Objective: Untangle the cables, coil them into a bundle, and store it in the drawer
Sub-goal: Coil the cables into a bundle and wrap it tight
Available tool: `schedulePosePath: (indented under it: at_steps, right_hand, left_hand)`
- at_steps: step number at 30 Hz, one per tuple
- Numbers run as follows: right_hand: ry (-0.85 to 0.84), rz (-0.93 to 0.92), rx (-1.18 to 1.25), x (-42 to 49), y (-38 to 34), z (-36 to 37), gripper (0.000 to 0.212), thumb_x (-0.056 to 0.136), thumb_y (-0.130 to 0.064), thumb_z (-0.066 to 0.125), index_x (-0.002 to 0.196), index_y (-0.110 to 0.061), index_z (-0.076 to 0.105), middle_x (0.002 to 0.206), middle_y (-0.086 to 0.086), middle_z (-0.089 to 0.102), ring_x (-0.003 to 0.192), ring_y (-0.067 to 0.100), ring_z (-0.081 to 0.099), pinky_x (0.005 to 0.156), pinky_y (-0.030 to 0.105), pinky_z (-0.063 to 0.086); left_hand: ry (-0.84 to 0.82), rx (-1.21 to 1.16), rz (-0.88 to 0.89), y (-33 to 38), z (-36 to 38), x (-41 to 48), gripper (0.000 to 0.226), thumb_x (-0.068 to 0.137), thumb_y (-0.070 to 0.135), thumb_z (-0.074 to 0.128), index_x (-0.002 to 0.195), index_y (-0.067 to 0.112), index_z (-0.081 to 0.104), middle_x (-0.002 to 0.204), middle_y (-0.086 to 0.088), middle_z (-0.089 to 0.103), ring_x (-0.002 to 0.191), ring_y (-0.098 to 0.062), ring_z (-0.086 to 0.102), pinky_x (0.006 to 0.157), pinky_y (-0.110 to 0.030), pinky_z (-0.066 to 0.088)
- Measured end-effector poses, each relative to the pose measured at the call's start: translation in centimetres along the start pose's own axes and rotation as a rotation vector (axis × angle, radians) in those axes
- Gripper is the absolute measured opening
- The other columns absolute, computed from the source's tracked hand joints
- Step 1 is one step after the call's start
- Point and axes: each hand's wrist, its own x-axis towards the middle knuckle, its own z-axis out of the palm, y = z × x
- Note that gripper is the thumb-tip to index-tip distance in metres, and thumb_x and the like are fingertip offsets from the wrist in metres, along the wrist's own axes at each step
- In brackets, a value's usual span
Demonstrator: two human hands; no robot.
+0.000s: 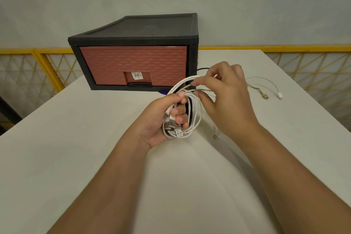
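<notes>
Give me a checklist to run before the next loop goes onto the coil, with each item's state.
1. Left hand grips the cable coil and USB plugs: ok.
2. Right hand pinches the feeding strand: ok.
3. Loose tails all wound in: not ok; white connector and beige connector lie on the table.
4. Black cable free of snags: cannot tell; it runs behind the right hand.
5. Drawer open: not ok, shut.

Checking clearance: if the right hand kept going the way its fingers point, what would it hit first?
Probably the cable bundle in the left hand; the drawer sits beyond, depth unclear.
</notes>
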Motion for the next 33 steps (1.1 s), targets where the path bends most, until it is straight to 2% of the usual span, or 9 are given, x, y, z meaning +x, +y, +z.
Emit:
schedulePosePath:
  at_steps: [6, 10, 15, 17, 21, 24, 28, 33]
  right_hand:
    - [-0.002, -0.086, -0.009, 0.00, -0.21, 0.07, 0.007, 0.086, -0.012, 0.066, 0.092, -0.013, 0.069, 0.088, 0.002, 0.059, 0.084, 0.020, 0.048, 0.068, 0.028, 0.037]
    - [-0.032, -0.053, 0.008, -0.15, -0.33, 0.26, 0.007, 0.087, -0.008, 0.062, 0.090, -0.012, 0.066, 0.092, 0.002, 0.060, 0.085, 0.020, 0.048, 0.069, 0.030, 0.040]
    - [-0.084, -0.063, -0.023, -0.09, -0.12, 0.61, 0.016, 0.089, -0.015, 0.049, 0.091, -0.012, 0.065, 0.091, 0.003, 0.060, 0.086, 0.026, 0.051, 0.070, 0.040, 0.046]
    - [-0.112, -0.061, -0.037, -0.08, -0.20, 0.71, 0.014, 0.086, -0.011, 0.052, 0.091, -0.011, 0.065, 0.091, 0.005, 0.059, 0.085, 0.028, 0.051, 0.068, 0.042, 0.046]
    - [-0.106, 0.067, 0.066, 0.14, -0.34, 0.15, 0.017, 0.086, 0.001, 0.050, 0.093, -0.010, 0.062, 0.093, 0.001, 0.054, 0.083, 0.019, 0.050, 0.067, 0.033, 0.043]
    - [-0.090, 0.074, 0.033, 0.10, -0.41, -0.04, 0.022, 0.083, 0.009, 0.054, 0.095, -0.008, 0.062, 0.097, 0.005, 0.056, 0.080, 0.022, 0.053, 0.064, 0.035, 0.047]
    - [-0.096, 0.099, 0.044, -0.01, -0.29, 0.25, 0.025, 0.083, 0.009, 0.055, 0.098, -0.009, 0.062, 0.099, 0.005, 0.057, 0.081, 0.023, 0.055, 0.064, 0.037, 0.048]
    - [-0.086, 0.131, 0.048, -0.03, -0.02, 0.37, 0.027, 0.084, 0.008, 0.054, 0.101, -0.010, 0.064, 0.101, 0.004, 0.058, 0.084, 0.020, 0.055, 0.065, 0.031, 0.044]
  left_hand:
    - [-0.031, 0.020, -0.032, -0.18, 0.17, -0.06, 0.007, 0.081, 0.015, 0.049, 0.079, 0.013, 0.055, 0.043, 0.009, 0.037, 0.039, -0.006, 0.040, 0.052, -0.023, 0.046]
    - [-0.035, 0.014, -0.053, -0.27, 0.18, 0.03, 0.026, 0.092, 0.007, 0.032, 0.081, 0.013, 0.055, 0.044, 0.008, 0.037, 0.039, -0.007, 0.040, 0.052, -0.023, 0.046]
    - [-0.041, 0.010, -0.060, -0.14, 0.19, -0.07, 0.028, 0.091, 0.007, 0.032, 0.083, 0.012, 0.058, 0.044, 0.008, 0.037, 0.040, -0.006, 0.040, 0.052, -0.023, 0.047]
    - [-0.041, 0.017, -0.066, -0.14, 0.27, -0.05, 0.029, 0.092, 0.007, 0.032, 0.083, 0.012, 0.059, 0.044, 0.008, 0.037, 0.040, -0.006, 0.040, 0.052, -0.023, 0.047]
    - [-0.030, 0.053, -0.067, -0.24, 0.46, -0.03, 0.028, 0.093, 0.006, 0.033, 0.085, 0.011, 0.060, 0.044, 0.008, 0.038, 0.040, -0.007, 0.040, 0.052, -0.024, 0.046]
    - [-0.029, 0.075, -0.068, -0.29, 0.48, -0.09, 0.028, 0.093, 0.006, 0.034, 0.087, 0.011, 0.060, 0.045, 0.009, 0.037, 0.041, -0.007, 0.041, 0.053, -0.024, 0.046]
    - [-0.029, 0.076, -0.067, -0.25, 0.48, -0.08, 0.028, 0.093, 0.006, 0.034, 0.087, 0.011, 0.061, 0.045, 0.009, 0.038, 0.040, -0.007, 0.041, 0.052, -0.024, 0.046]
    - [-0.033, 0.068, -0.072, -0.27, 0.57, -0.06, 0.027, 0.093, 0.007, 0.034, 0.088, 0.012, 0.060, 0.045, 0.009, 0.037, 0.040, -0.006, 0.040, 0.052, -0.023, 0.045]
